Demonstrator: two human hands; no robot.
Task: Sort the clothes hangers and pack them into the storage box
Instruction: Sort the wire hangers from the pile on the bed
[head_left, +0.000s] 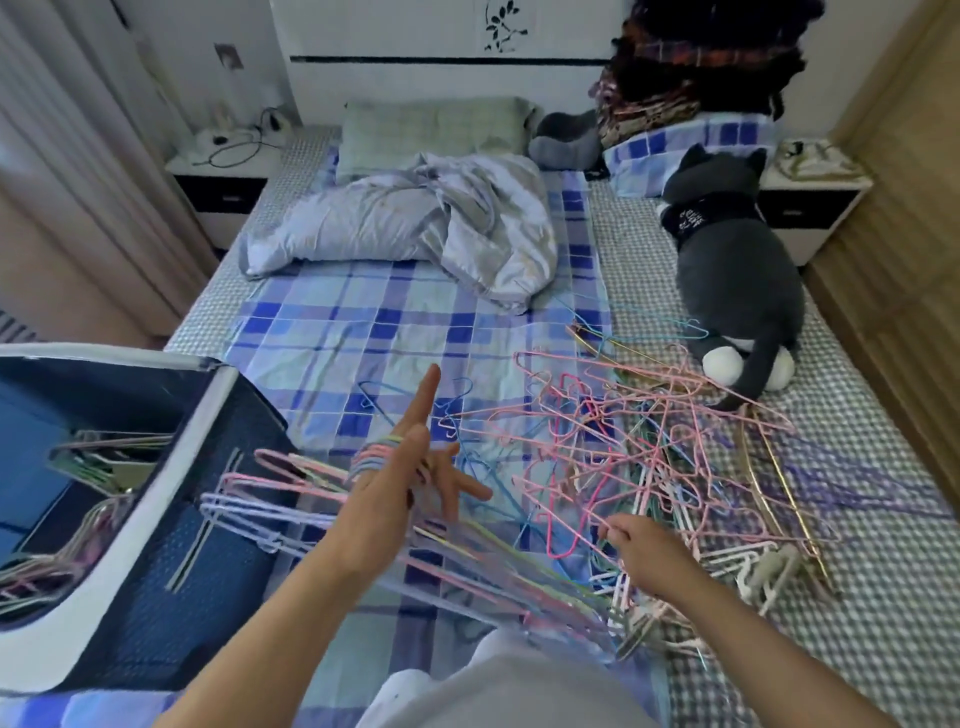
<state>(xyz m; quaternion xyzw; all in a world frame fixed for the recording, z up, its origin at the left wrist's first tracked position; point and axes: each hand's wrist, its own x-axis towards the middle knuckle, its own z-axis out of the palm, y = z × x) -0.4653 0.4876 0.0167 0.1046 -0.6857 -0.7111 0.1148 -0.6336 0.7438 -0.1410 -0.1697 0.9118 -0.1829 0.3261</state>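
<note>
Grey-clad knees (509, 686) sat at the bottom edge. Left hand (400, 483), centre frame: fingers spread straight, a bundle of hangers (291, 499) hooked over them, pink and lilac. Right hand (644, 551), lower right: fingertips pinching a pink wire in the tangled hanger pile (649, 452) on the checked bedsheet (332, 332). Storage box (171, 525), lower left, open, holding sorted hangers (93, 457). Plush cat (737, 270), upper right; crumpled quilt (415, 218), top centre.

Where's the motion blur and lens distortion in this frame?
Head view: the bunch of hangers threaded on the left hand is motion-smeared; the right hand and loose hanger pile are sharper. Wide-angle bending curves the storage box rim and the right-side wardrobe.
</note>
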